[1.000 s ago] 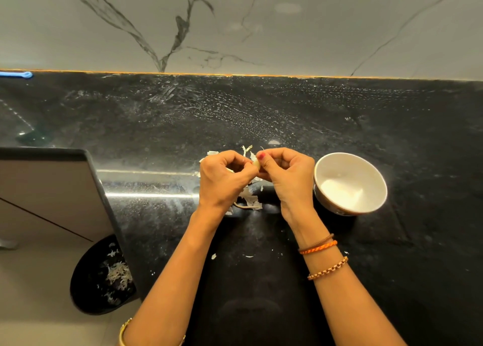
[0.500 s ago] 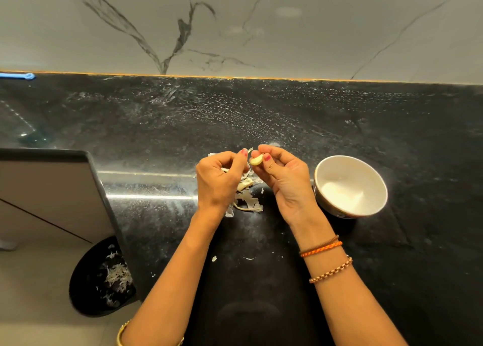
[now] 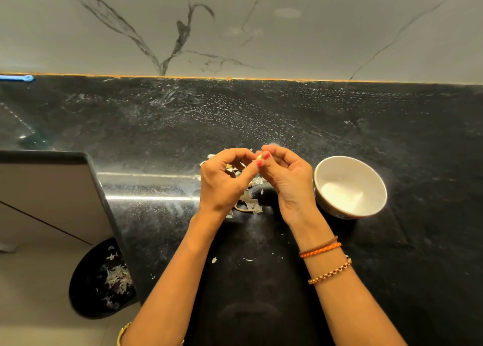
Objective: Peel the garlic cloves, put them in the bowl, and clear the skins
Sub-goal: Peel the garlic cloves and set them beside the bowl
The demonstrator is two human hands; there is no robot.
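While the left hand point(image 3: 222, 186) and right hand point(image 3: 288, 178) meet just left of the white bowl point(image 3: 350, 187), their curled fingertips pinch one garlic clove point(image 3: 259, 157) between them — held above the skins point(image 3: 248, 202) scattered on the black counter point(image 3: 339, 126), left of the bowl too.

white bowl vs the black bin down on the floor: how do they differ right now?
The white bowl stands on the black counter, right of the hands; the black bin sits on the floor, lower left, partly hidden by the counter edge. The bowl looks empty; the bin holds pale scraps that look like skins. The bowl is light inside, the bin dark. Both are round and open-topped.
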